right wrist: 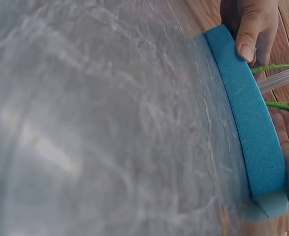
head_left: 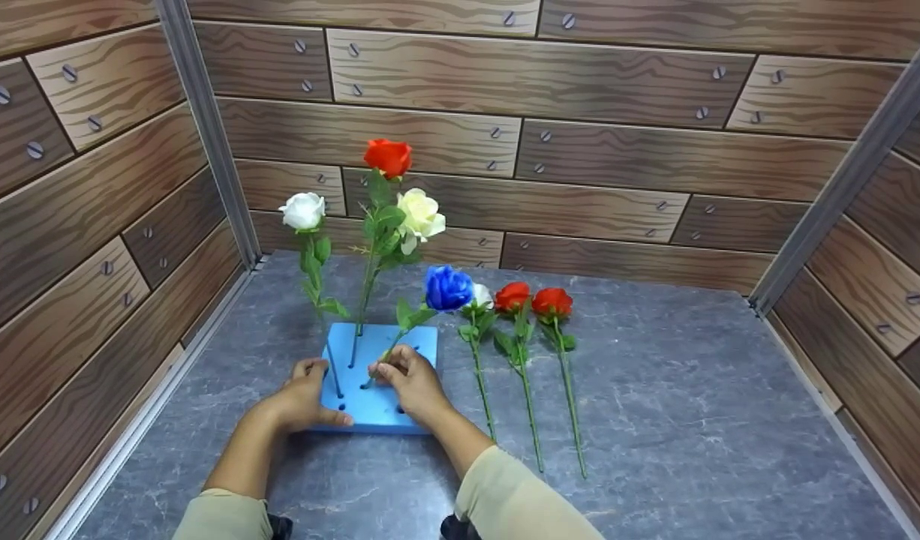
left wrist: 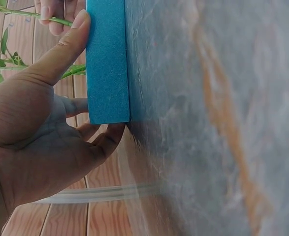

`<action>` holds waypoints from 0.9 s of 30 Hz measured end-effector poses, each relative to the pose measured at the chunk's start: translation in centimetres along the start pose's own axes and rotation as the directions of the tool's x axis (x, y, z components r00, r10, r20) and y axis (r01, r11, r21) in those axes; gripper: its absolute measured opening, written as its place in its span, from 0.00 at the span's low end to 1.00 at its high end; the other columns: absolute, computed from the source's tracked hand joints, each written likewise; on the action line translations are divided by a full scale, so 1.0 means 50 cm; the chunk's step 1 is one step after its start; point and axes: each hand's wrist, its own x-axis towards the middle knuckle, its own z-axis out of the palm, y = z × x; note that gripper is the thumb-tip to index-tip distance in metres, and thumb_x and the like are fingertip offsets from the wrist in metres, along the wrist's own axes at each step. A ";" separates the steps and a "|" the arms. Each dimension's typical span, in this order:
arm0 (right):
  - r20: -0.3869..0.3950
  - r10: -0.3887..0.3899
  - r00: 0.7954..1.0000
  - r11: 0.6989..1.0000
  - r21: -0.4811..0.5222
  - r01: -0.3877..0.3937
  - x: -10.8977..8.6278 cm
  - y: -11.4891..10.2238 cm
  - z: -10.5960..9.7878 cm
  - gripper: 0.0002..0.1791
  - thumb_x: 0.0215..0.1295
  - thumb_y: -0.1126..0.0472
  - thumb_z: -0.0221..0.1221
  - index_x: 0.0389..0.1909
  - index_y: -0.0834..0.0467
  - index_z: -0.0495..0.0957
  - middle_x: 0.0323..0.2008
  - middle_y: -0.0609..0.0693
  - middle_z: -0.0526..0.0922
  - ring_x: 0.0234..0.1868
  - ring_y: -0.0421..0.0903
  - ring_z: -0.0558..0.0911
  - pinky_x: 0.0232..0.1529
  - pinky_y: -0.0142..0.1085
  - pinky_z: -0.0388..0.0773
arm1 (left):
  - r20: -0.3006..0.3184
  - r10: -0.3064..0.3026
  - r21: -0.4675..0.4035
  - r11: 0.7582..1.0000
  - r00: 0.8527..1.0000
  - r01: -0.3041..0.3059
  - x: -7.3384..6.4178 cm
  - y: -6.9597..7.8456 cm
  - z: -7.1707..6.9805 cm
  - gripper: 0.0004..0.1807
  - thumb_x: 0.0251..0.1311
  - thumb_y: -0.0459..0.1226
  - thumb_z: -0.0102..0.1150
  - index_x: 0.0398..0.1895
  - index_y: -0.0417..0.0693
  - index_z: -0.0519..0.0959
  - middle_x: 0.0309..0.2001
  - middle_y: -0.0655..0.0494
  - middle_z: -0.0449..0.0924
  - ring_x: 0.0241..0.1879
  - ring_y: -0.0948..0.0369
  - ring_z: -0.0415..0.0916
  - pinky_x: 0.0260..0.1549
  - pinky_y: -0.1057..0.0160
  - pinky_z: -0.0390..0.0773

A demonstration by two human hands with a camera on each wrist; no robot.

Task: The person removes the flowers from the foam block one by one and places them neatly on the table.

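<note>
A light blue foam block [head_left: 385, 421] with several holes in its top lies flat on the table. My left hand [head_left: 299, 397] grips its near left corner, thumb on the top edge and fingers along the left side. My right hand [head_left: 415, 386] pinches the green stem of a blue rose [head_left: 449, 288] low down. That stem leans to the right, its lower end at a hole near the block's middle. Standing in other holes are a white rose [head_left: 303, 211] at the left, and a tall red rose [head_left: 389, 157] and a cream rose [head_left: 421, 215] further back.
Right of the block, a second white rose [head_left: 481, 298], a red rose [head_left: 512, 297] and another red rose [head_left: 552, 302] lie side by side on the grey marbled table [head_left: 693, 405]. Wood-patterned walls [head_left: 580, 90] with metal corner posts [head_left: 212, 135] enclose the table.
</note>
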 end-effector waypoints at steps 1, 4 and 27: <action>0.003 0.002 1.000 1.000 0.001 -0.002 -0.001 0.000 -0.001 0.06 0.84 0.63 0.56 0.49 0.63 0.77 0.52 0.61 0.89 0.57 0.51 0.89 0.61 0.40 0.87 | 0.003 -0.001 -0.003 1.000 1.000 0.001 0.000 0.000 0.000 0.71 0.53 0.55 0.85 0.86 0.32 0.48 0.85 0.28 0.43 0.82 0.24 0.49 0.77 0.28 0.63; 0.008 -0.007 1.000 1.000 0.009 0.007 -0.002 0.002 -0.003 0.06 0.84 0.63 0.56 0.50 0.63 0.77 0.53 0.61 0.89 0.58 0.52 0.89 0.61 0.41 0.87 | 0.005 -0.006 -0.010 1.000 1.000 0.006 -0.001 0.001 0.001 0.71 0.54 0.55 0.85 0.87 0.32 0.48 0.85 0.28 0.43 0.83 0.25 0.49 0.77 0.28 0.63; -0.121 0.045 0.992 0.941 0.340 -0.001 0.006 -0.001 -0.008 0.05 0.87 0.67 0.49 0.51 0.65 0.72 0.45 0.51 0.84 0.48 0.43 0.86 0.58 0.48 0.89 | -0.005 0.005 -0.011 1.000 1.000 -0.005 0.000 0.003 0.000 0.71 0.53 0.53 0.86 0.86 0.30 0.48 0.85 0.27 0.43 0.83 0.25 0.47 0.78 0.28 0.61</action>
